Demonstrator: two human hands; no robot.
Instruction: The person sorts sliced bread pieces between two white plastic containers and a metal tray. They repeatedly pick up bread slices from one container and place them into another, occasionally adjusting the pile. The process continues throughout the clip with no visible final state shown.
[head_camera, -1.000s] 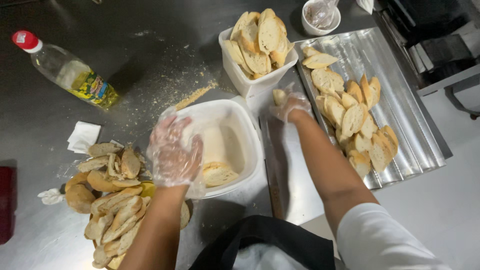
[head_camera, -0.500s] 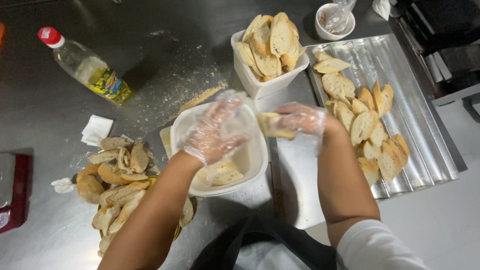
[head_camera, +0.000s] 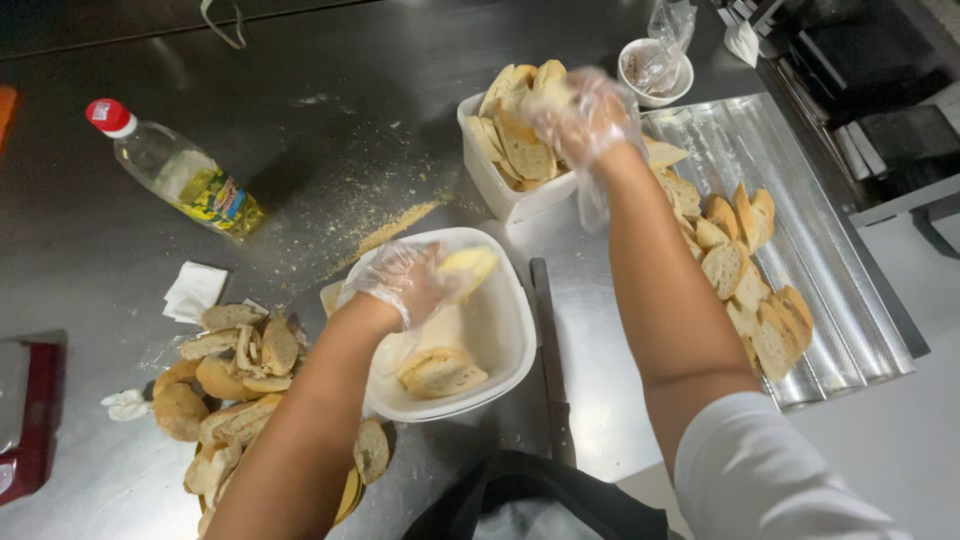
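The right hand (head_camera: 585, 115) in a thin clear glove has moved from the wavy metal baking tray (head_camera: 840, 300) to the white square tub of bread slices (head_camera: 490, 175) near the far edge of the steel bench (head_camera: 330, 110), fingers closing on a slice. The left hand (head_camera: 405, 280) holds a buttered bread slice (head_camera: 468, 268) over the white dish (head_camera: 500, 340).

— How many tubs have you got there?
— You have two white tubs: a wide one (head_camera: 505, 330) and a square one (head_camera: 500, 190).
— And besides those?
— You have one oil bottle (head_camera: 180, 172), one ridged tray (head_camera: 840, 300), one small cup (head_camera: 650, 70), two gloved hands.
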